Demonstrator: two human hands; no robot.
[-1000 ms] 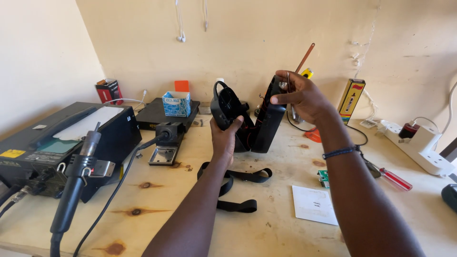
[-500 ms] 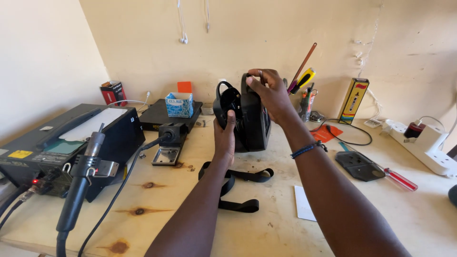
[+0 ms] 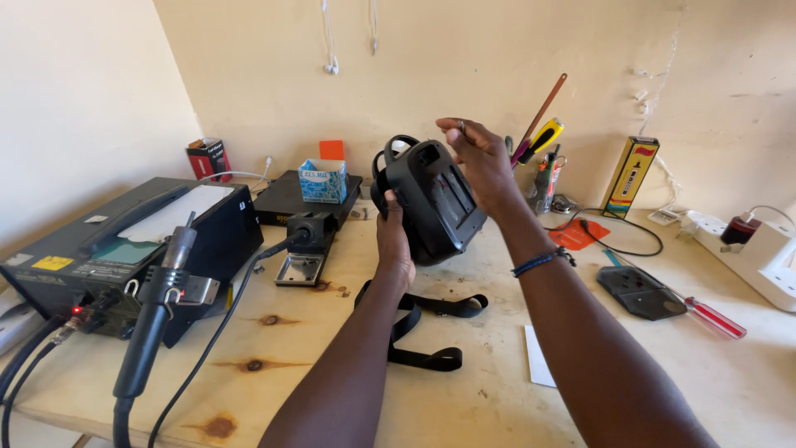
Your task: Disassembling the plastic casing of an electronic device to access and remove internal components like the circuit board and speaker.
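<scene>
My left hand (image 3: 393,236) gripped the bulky black plastic device (image 3: 433,199) above the bench (image 3: 497,398); my right hand (image 3: 479,158) grasped its top, far side.

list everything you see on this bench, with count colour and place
black device: 1, black, held up over the bench middle
strap: 1, black, lying on the bench below the device
rework station: 1, black, left side
hot air handle: 1, black and grey, front left
small carton: 1, blue and white, back
screwdriver: 1, red handle, right
power strip: 1, white, far right
tall box: 1, yellow, back right
wooden bench: 1, pale wood
left hand: 1, gripping the device
right hand: 1, at the device's top
</scene>
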